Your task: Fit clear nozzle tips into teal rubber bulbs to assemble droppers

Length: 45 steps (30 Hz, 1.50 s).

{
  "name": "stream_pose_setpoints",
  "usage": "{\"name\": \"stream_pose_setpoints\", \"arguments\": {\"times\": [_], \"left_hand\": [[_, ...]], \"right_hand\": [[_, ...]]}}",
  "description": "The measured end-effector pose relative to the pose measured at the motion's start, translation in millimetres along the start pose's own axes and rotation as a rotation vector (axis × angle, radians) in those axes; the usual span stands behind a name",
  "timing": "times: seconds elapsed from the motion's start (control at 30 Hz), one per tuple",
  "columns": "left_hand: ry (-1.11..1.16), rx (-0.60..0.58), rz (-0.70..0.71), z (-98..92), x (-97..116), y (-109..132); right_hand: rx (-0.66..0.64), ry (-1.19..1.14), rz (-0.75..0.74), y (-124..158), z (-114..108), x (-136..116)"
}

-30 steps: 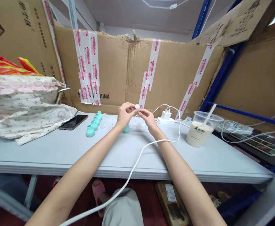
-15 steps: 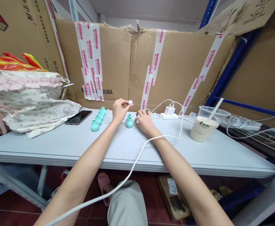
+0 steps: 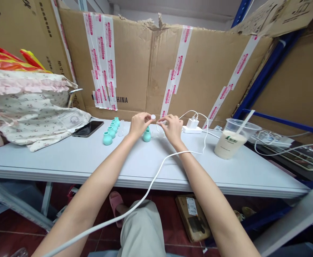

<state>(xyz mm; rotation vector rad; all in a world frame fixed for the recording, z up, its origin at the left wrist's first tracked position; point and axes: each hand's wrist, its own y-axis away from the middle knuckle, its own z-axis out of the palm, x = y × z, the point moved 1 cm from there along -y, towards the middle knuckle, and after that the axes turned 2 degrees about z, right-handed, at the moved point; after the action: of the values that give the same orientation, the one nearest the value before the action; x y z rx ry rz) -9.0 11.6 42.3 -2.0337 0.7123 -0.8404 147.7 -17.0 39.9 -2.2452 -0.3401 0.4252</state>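
Note:
Pinched in the fingertips of my left hand [image 3: 140, 125] is a small round translucent piece [image 3: 153, 117]. My right hand [image 3: 171, 128] is raised close to it, fingers bent together; a thin white strand shows at its fingertips, and I cannot make out what it holds. Below and between the hands stands a small turquoise pot [image 3: 146, 135], with another just behind it. Several more turquoise pots [image 3: 107, 138] form a row left of my left hand. Beside that row stands a small clear container [image 3: 121, 128].
A white cable [image 3: 156, 178] crosses in front and over my right forearm. A white charger [image 3: 192, 123] on a power strip, and a drink cup [image 3: 230, 139], are on the right. A phone [image 3: 88, 129] and a floral cloth bag [image 3: 33, 114] lie left. Cardboard [image 3: 135, 64] stands behind.
My right hand has lifted off the table area by the pots and come up near the small piece in my left hand. The view has shifted slightly.

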Motion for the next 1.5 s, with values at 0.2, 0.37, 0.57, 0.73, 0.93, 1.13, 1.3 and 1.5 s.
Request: {"name": "stream_pose_setpoints", "arguments": {"times": [0.2, 0.37, 0.57, 0.73, 0.93, 1.13, 1.3, 1.5], "left_hand": [[-0.045, -0.134, 0.102, 9.5, 5.7, 6.4], [-0.132, -0.068, 0.128, 7.0, 7.3, 8.7], [-0.232, -0.013, 0.198, 3.4, 12.6, 9.8], [-0.318, 0.037, 0.296, 2.0, 16.6, 10.6], [-0.435, 0.098, 0.419, 0.3, 19.6, 11.1], [-0.532, 0.16, 0.487, -2.0, 24.5, 11.2], [-0.596, 0.224, 0.559, -3.8, 23.6, 11.2], [-0.593, 0.226, 0.576, -2.5, 21.8, 12.9]], "right_hand": [[0.017, -0.249, 0.1, -6.5, -16.1, 2.8], [0.018, -0.369, 0.136, -6.7, -13.3, 4.5], [0.009, -0.639, 0.162, -9.0, -8.1, 10.1], [-0.04, -0.894, 0.239, -11.0, -5.3, 12.2], [-0.173, -1.113, 0.373, -10.8, -10.3, 8.6], [-0.199, -1.148, 0.467, -9.3, -14.8, 6.7], [-0.239, -1.115, 0.514, -9.2, -11.4, 8.1], [-0.271, -1.175, 0.584, -8.2, -12.3, 7.8]]}}
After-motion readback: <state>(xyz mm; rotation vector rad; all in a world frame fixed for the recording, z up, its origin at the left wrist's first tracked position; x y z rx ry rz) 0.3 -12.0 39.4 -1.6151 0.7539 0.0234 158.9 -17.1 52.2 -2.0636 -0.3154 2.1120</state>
